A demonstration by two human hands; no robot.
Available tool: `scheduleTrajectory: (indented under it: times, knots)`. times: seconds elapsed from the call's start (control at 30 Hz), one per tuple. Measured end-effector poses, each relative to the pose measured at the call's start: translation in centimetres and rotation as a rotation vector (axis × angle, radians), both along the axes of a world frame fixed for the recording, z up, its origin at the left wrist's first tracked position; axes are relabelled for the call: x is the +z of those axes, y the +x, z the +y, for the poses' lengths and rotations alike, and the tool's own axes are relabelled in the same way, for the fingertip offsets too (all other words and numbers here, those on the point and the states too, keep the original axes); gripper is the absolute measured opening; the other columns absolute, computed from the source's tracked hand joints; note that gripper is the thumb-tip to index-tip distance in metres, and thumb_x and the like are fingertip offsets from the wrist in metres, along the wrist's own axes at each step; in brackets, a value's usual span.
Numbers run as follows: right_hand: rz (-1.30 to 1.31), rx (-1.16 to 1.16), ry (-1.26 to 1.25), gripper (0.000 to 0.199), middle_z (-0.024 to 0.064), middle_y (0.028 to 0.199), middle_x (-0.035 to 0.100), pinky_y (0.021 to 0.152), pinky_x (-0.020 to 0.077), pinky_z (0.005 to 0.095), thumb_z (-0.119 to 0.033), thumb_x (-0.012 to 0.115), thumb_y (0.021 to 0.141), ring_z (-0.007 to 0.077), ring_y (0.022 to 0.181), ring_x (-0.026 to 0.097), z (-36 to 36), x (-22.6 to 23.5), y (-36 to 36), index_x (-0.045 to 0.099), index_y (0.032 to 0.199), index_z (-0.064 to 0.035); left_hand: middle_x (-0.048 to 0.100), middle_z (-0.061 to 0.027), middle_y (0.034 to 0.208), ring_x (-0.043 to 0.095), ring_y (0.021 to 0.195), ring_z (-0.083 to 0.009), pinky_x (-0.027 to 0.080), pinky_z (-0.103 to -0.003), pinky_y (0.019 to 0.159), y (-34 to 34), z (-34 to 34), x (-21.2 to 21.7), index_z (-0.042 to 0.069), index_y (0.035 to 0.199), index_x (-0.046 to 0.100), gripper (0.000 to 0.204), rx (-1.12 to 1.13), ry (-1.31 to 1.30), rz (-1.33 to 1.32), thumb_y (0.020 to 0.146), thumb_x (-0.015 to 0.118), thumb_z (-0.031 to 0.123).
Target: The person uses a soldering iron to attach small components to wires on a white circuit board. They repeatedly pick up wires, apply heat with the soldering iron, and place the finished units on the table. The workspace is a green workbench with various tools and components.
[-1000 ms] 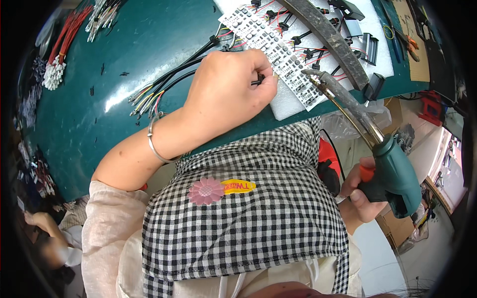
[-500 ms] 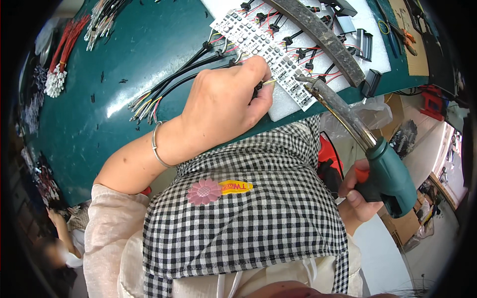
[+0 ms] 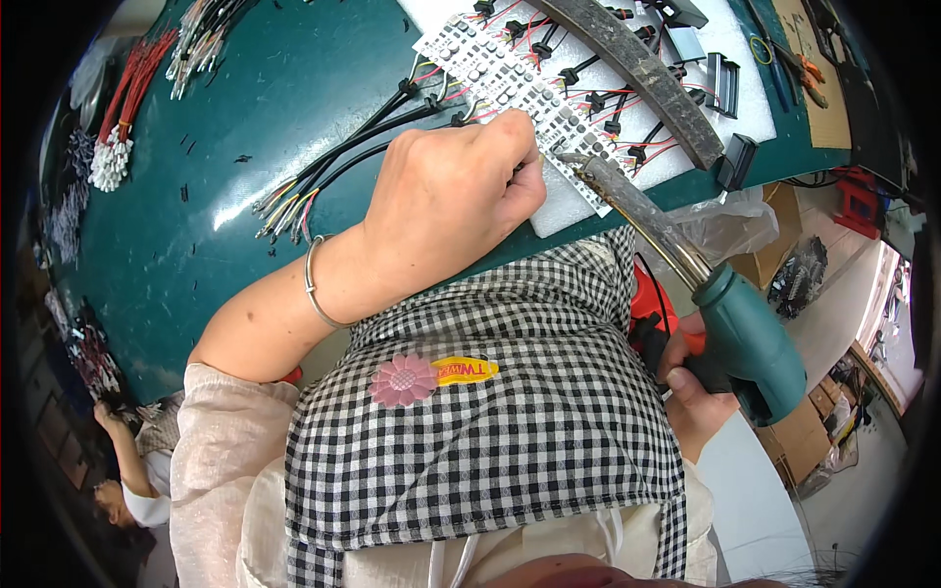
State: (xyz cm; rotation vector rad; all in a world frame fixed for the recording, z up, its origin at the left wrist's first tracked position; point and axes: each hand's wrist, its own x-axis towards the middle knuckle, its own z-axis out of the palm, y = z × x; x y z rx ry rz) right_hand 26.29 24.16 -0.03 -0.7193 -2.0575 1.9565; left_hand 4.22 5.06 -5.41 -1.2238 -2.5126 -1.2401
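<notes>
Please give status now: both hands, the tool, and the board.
Left hand closed, pressing on circuit board strip. Right hand gripping teal soldering iron, tip at the strip beside left fingers. Black cable bundle lies under left hand.

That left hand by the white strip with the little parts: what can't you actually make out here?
- Head view: whatever the left hand pinches is hidden behind its own knuckles.
- The soldering tool tip, near the perforated strip: too small and dark to tell whether it touches.
- The right hand is mostly covered by the tool's green handle.
- The black cable bundle ends under the left hand.
</notes>
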Motion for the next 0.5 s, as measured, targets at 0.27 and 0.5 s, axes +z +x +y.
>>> scheduleTrajectory:
  times: [0.27, 0.5]
  knots:
    - [-0.086, 0.0, 0.172, 0.05, 0.0076, 0.068, 0.055, 0.053, 0.0392, 0.0256, -0.008, 0.074, 0.061, 0.0153, 0.055, 0.049, -1.0, -0.3, -0.5, 0.056, 0.106, 0.0057, 0.051, -0.0013, 0.05, 0.051, 0.041, -0.0112, 0.041, -0.024, 0.041, 0.2, -0.2, -0.4, 0.007, 0.069, 0.052, 0.019, 0.028, 0.024, 0.011, 0.069, 0.07, 0.0]
    - [-0.272, 0.23, 0.672, 0.037, 0.0053, 0.093, 0.065, 0.082, 0.0481, 0.037, -0.017, 0.082, 0.064, 0.0258, 0.084, 0.059, 0.8, 0.2, 1.6, 0.067, 0.097, -0.0115, 0.05, -0.0011, 0.05, 0.051, 0.041, -0.011, 0.041, -0.024, 0.04, 0.0, 0.0, -0.4, 0.007, 0.068, 0.051, 0.02, 0.018, 0.018, 0.002, 0.068, 0.07, 0.0]
